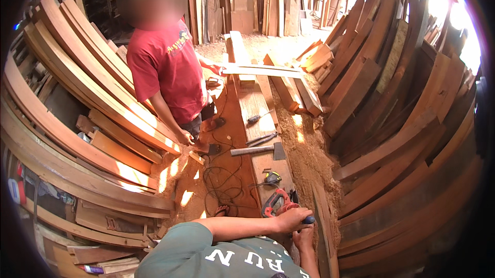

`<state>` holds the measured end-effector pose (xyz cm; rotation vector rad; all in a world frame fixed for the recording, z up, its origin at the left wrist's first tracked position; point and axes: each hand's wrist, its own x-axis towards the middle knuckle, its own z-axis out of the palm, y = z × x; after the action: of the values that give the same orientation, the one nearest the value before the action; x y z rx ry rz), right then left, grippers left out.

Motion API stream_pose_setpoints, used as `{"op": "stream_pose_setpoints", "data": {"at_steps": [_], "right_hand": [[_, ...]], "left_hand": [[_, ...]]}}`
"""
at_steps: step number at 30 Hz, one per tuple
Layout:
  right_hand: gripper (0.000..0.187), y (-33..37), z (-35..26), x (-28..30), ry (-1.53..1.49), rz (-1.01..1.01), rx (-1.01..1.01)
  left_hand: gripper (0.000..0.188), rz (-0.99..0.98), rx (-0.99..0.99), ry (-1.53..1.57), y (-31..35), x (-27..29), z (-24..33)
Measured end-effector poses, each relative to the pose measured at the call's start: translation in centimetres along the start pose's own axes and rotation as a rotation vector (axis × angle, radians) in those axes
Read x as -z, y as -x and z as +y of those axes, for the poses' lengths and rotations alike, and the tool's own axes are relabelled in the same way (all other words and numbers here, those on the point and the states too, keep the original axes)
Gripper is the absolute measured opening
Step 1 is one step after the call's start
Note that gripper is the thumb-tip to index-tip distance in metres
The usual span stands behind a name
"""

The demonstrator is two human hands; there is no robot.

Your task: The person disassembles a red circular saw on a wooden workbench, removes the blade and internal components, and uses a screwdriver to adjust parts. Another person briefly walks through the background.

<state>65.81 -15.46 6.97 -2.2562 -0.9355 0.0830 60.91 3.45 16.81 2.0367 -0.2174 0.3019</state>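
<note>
A red electric planer (278, 201) rests at the near end of a long wooden beam (265, 95). My left hand (295, 220) is closed on the planer beside its blue knob (309, 220). Just below it, my right hand (304, 238) is curled and close against the left one; what lies in its fingers is hidden. Beyond the planer, a yellow and black tape measure (272, 177) sits on the beam. Farther along lie a hatchet (260, 150) with its handle pointing left, dark pliers (262, 140) and a small dark tool (253, 119).
A co-worker in a red shirt (167, 66) stands left of the beam, one hand at a pale wood strip (260, 70). A cable (221, 180) coils on the floor. Curved-looking planks (93, 82) line the left side, more boards (371, 87) the right. Wood shavings (304, 159) cover the ground.
</note>
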Motion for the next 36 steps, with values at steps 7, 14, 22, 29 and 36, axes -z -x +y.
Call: {"op": "stream_pose_setpoints", "data": {"at_steps": [7, 14, 22, 29, 36], "right_hand": [[0.033, -0.8, 0.4, -2.3, -0.105, 0.072, -0.122], [0.023, -1.5, -1.0, -0.8, 0.083, 0.118, 0.170], [0.025, -1.2, -0.3, -0.4, 0.172, 0.023, 0.175], [0.022, -1.5, -1.9, 0.3, 0.122, 0.022, 0.165], [0.022, -2.6, -3.9, 1.5, -0.158, 0.143, -0.182]], "left_hand": [[0.038, 0.046, 0.022, -0.001, 0.4, 0.9, 0.3], [0.034, 0.136, 0.094, 0.094, 0.2, 4.9, 4.4], [0.027, 0.432, 0.443, 0.476, 5.8, 11.5, 6.9], [0.024, 0.630, 0.599, 0.476, 10.7, 13.4, 4.9], [0.013, 0.903, 0.562, 0.641, 14.3, 13.5, 2.9]]}}
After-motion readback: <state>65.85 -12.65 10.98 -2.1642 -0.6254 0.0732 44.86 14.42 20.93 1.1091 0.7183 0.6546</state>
